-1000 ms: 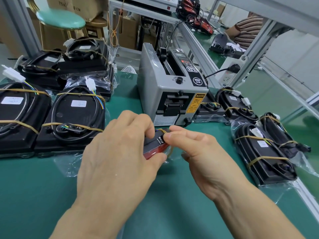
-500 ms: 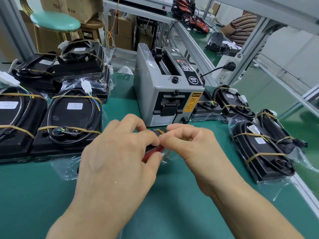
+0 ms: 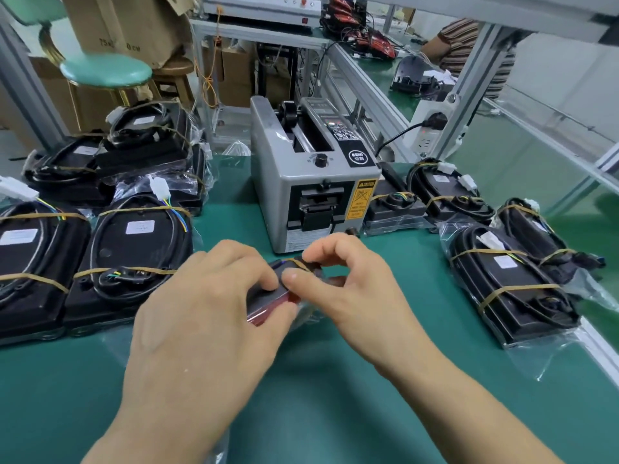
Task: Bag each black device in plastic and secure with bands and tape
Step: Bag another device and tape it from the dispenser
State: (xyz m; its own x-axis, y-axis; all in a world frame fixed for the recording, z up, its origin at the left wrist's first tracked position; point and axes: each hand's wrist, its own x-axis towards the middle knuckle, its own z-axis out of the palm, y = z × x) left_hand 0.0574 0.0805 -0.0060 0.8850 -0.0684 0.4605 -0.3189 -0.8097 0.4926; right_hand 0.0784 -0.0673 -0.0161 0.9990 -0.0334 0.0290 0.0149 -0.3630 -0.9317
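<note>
In the head view, the left hand [image 3: 201, 316] grips a small black and red device [image 3: 271, 301], and the right hand [image 3: 348, 289] pinches a rubber band [image 3: 298, 261] on it. Since a second ago the right fingers have lifted and spread, so the banding seems nearly finished. At 12 o'clock stands the tape machine [image 3: 311, 182]; banded devices [image 3: 134, 259] crowd 9 and 3 o'clock.

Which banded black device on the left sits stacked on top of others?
The rear one, coiled cable up, resting on the pile; the two front devices lie flat on the mat.
</note>
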